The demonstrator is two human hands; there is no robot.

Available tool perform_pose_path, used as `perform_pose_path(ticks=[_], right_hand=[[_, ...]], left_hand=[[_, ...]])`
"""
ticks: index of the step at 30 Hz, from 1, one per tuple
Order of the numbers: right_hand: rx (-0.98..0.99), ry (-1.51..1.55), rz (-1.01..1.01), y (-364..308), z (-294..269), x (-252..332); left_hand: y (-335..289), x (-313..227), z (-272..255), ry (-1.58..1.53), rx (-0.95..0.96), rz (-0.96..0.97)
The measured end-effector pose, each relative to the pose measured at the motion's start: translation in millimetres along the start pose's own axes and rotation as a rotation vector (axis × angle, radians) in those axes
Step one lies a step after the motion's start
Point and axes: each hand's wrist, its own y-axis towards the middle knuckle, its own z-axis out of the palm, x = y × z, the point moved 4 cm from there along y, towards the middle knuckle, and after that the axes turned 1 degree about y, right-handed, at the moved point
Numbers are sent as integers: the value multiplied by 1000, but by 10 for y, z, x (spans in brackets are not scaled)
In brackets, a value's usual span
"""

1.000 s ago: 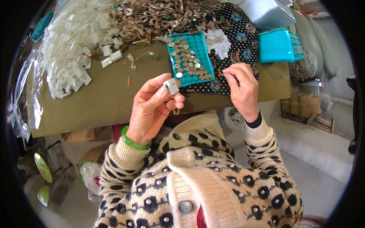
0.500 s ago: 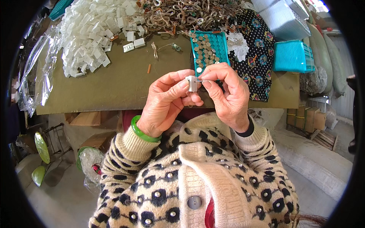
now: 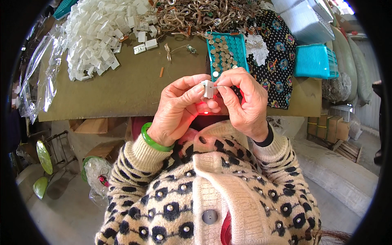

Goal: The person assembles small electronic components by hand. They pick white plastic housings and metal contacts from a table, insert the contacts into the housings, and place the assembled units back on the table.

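Between the thumb and fingers of my left hand (image 3: 176,109) is a small white plastic case (image 3: 208,90), held above the table's near edge. My right hand (image 3: 248,105) pinches a thin metal pin (image 3: 217,86) whose tip meets the right side of the case. A red glow shows on the left fingers below the case. Just beyond the hands lies a teal ridged tray (image 3: 239,48) with several round coin-like metal discs (image 3: 223,54) in it. The inside of the case is hidden.
A large heap of white plastic cases (image 3: 92,38) fills the table's back left. Tangled wire bundles (image 3: 196,15) lie at the back middle. Patterned black cloth (image 3: 281,65) covers the right part, near a stack of teal trays (image 3: 314,61). A clear plastic bag (image 3: 38,73) hangs at the left edge.
A red light has come on by the case, reddening the left fingers and the sweater. Both hands keep their hold, with hardly any movement.
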Motion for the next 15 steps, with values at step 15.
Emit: perform_pose_path(ticks=[15], right_hand=[[79,73,55,42,28,-37]], left_hand=[[4,-10,-37,22,-39,-2]])
